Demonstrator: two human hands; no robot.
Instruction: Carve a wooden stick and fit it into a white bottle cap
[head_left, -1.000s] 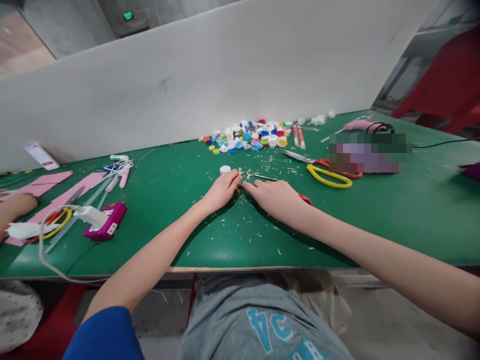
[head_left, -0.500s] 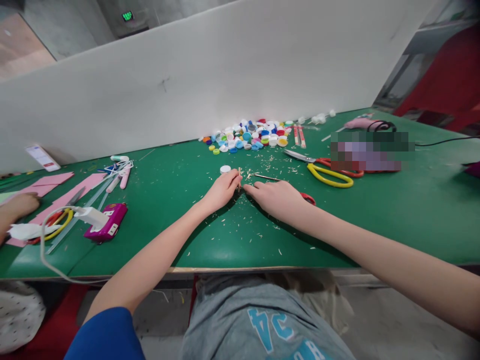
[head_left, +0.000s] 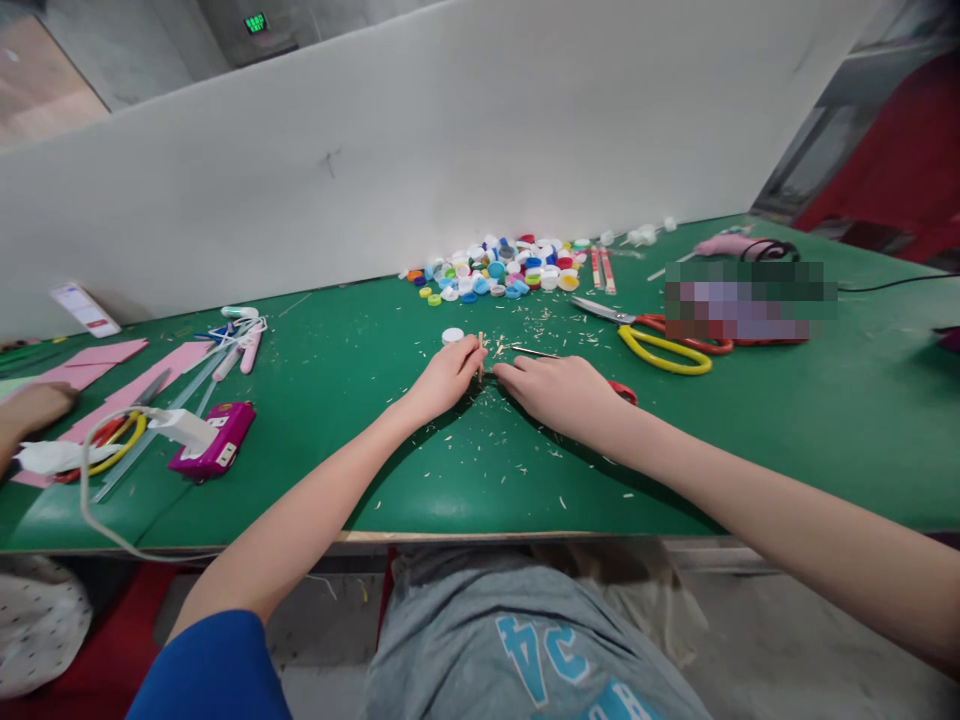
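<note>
My left hand is closed on a short, thin wooden stick, which stands nearly upright between thumb and fingers. Close by on the right, my right hand has its fingers curled down near the stick. A small dark tip shows at those fingertips, but what they grip is hidden. A slim metal point sticks out behind this hand, and a red handle shows beside its wrist. Pale wood shavings lie scattered around both hands. A white bottle cap sits just beyond my left hand.
Coloured bottle caps are heaped against the white partition. Large scissors lie right, near a pink glue gun. Left are a purple power strip, pink paper and another person's hand.
Both hands stay almost in place, the right one shifting very slightly to the right. The stick remains in my left hand. The view has moved a little.
</note>
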